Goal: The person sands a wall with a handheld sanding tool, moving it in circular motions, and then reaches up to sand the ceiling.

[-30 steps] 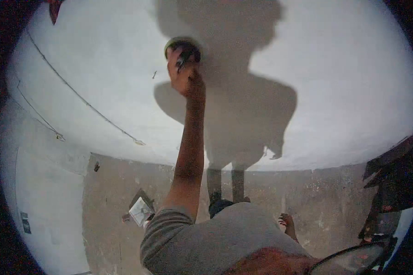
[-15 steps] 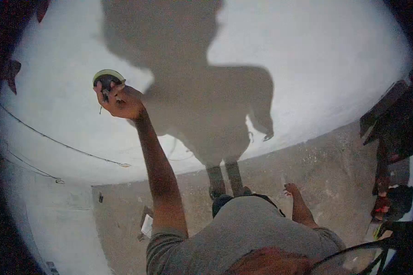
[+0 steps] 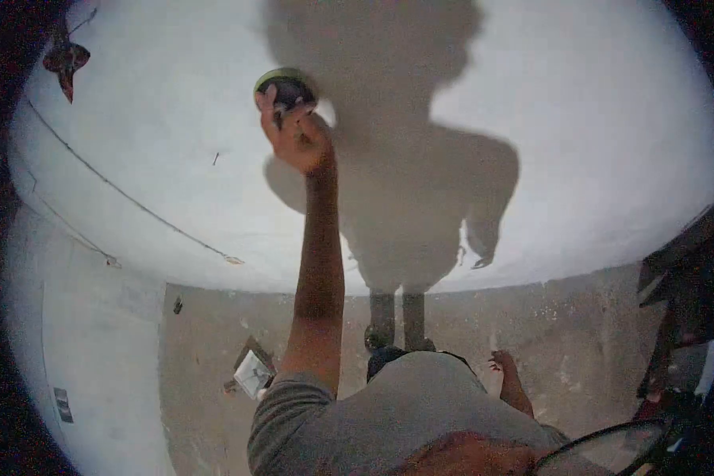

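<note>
My left hand (image 3: 297,135) is raised at arm's length, its fingers wrapped round the back of a round, dark disc-like object (image 3: 284,89) with a yellow-green rim. The object is against or very close to the white wall (image 3: 595,103); which of the two I cannot tell. Down by my right side, low over the floor, my right hand (image 3: 500,361) hangs with its fingers apart and nothing visible in it. My shadow falls on the wall to the right of the raised hand.
A cable (image 3: 119,189) runs down the wall on the left, near a small nail-like mark (image 3: 216,158). A dark red pointed thing (image 3: 67,59) is at upper left. On the floor (image 3: 571,341) lies a white item (image 3: 252,374). Dark furniture (image 3: 678,254) stands at right.
My left hand and the disc-like object have moved right and up in view. The wall features have also shifted as my view turned. My right hand is slightly lower in view.
</note>
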{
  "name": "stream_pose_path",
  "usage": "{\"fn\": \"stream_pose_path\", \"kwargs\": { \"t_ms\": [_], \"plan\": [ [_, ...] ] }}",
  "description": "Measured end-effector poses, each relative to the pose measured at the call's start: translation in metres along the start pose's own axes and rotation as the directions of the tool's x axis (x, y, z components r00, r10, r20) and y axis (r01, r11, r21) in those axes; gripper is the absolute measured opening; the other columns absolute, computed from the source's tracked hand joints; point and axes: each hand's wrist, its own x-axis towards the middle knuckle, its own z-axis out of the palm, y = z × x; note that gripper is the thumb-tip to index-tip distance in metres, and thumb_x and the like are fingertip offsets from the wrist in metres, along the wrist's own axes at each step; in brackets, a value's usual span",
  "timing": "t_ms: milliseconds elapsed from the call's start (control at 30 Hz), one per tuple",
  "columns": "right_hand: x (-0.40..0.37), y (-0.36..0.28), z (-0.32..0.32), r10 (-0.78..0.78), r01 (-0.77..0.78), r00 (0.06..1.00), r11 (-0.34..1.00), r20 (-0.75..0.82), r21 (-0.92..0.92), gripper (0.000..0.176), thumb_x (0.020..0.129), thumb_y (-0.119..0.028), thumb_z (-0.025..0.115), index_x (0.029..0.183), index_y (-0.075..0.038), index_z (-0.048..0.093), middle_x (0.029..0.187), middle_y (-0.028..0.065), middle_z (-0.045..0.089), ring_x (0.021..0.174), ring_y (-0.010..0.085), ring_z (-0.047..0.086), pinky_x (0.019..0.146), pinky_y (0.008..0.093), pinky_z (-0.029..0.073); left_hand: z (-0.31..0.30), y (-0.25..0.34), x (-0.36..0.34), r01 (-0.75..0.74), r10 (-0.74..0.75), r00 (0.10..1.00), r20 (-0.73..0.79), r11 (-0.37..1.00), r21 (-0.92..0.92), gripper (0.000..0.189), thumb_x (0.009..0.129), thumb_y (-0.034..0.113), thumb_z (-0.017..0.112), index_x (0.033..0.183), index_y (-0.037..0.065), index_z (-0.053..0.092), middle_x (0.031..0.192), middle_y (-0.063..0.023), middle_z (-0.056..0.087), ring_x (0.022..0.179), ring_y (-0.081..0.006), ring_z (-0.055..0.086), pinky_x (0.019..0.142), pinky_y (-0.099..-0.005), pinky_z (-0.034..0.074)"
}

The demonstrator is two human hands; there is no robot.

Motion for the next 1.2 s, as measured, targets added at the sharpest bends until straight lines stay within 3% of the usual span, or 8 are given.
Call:
{"fn": "stream_pose_path", "kwargs": {
  "t_ms": [167,600,667,733,867,1067,1133,1200],
  "plan": [
    [0.039,0.008,-0.058,-0.215,0.183,0.966,0.96,0.141,0.212,0.045,0.098,-0.041,0.043,0.133,-0.014,0.052,0.105,0.0158,0.069,0.077,0.0281,0.068,0.057,0.0451,0.054,0.035,0.059,-0.061,0.55,-0.64,0.74,0.206,0.4,-0.733,0.018,0.092,0.002,0.056,0.099,0.011,0.07,0.133,-0.0141,0.055,0.134,-0.0375,0.041,0.108,-0.0486,0.041],
    [0.023,0.089,-0.083,-0.237,0.151,0.955,0.905,0.177,0.397,0.06,0.086,-0.04,0.072,0.132,-0.007,0.054,0.127,0.0196,0.057,0.08,0.0324,0.069,0.057,0.039,0.055,0.075,0.052,-0.06,0.381,-0.407,0.913,-0.006,0.859,-0.341,0.038,0.085,0.002,0.068,0.118,0.021,0.064,0.132,-0.0108,0.056,0.123,-0.0339,0.052,0.1,-0.047,0.049],
    [0.018,0.095,-0.081,-0.318,0.201,0.92,0.884,0.229,0.422,0.059,0.087,-0.039,0.07,0.134,-0.007,0.052,0.128,0.0195,0.056,0.081,0.0331,0.069,0.057,0.0395,0.055,0.081,0.078,-0.087,0.726,-0.528,0.667,0.525,0.304,-0.616,0.065,0.081,0.006,0.073,0.136,0.025,0.046,0.131,-0.0121,0.056,0.122,-0.034,0.054,0.101,-0.0484,0.048],
    [-0.016,0.054,-0.048,-0.267,0.229,0.962,0.901,0.056,0.368,0.05,0.09,-0.033,0.067,0.129,-0.004,0.054,0.118,0.0196,0.062,0.08,0.0332,0.069,0.057,0.0404,0.055,0.075,0.107,-0.076,-0.097,0.219,0.859,0.463,0.957,-0.272,0.091,0.076,0.009,0.076,0.148,0.027,0.024,0.132,-0.015,0.056,0.119,-0.0356,0.056,0.1,-0.0475,0.048],
    [-0.058,0.025,-0.01,-0.086,0.066,0.995,0.955,0.057,0.289,0.04,0.093,-0.031,0.063,0.122,-0.003,0.057,0.108,0.0187,0.066,0.077,0.0326,0.069,0.056,0.0409,0.054,0.082,0.107,-0.051,-0.002,0.213,0.798,0.564,0.936,-0.351,0.056,0.071,0.005,0.077,0.122,0.017,0.056,0.134,-0.0133,0.055,0.119,-0.036,0.057,0.099,-0.0481,0.048],
    [-0.029,0.025,-0.025,-0.316,0.32,0.947,0.94,-0.048,0.117,0.043,0.095,-0.037,0.053,0.124,-0.006,0.059,0.1,0.0131,0.069,0.076,0.0275,0.069,0.057,0.0415,0.052,0.118,0.135,-0.061,0.676,-0.352,0.727,0.589,0.224,-0.702,0.029,0.083,-0.003,0.061,0.11,0.006,0.066,0.139,-0.014,0.052,0.13,-0.032,0.047,0.105,-0.0492,0.04],
    [-0.006,0.02,-0.029,-0.191,0.215,0.973,0.953,-0.128,0.212,0.044,0.095,-0.037,0.054,0.124,-0.005,0.059,0.1,0.0132,0.069,0.078,0.0276,0.069,0.062,0.0456,0.054,0.114,0.137,-0.072,0.14,0.078,0.872,0.483,0.906,-0.398,0.026,0.083,-0.002,0.062,0.104,0.011,0.069,0.133,-0.0104,0.059,0.131,-0.0335,0.047,0.108,-0.0484,0.036],
    [0.057,0.032,-0.028,-0.501,0.481,0.85,0.864,-0.161,-0.146,0.043,0.095,-0.037,0.054,0.124,-0.005,0.059,0.102,0.0152,0.068,0.081,0.0296,0.068,0.067,0.0473,0.054,0.112,0.136,-0.089,0.209,0.079,0.861,0.502,0.846,-0.491,0.024,0.08,0.003,0.066,0.102,0.014,0.071,0.127,-0.0066,0.063,0.132,-0.0352,0.047,0.11,-0.0492,0.031]
  ]
}}
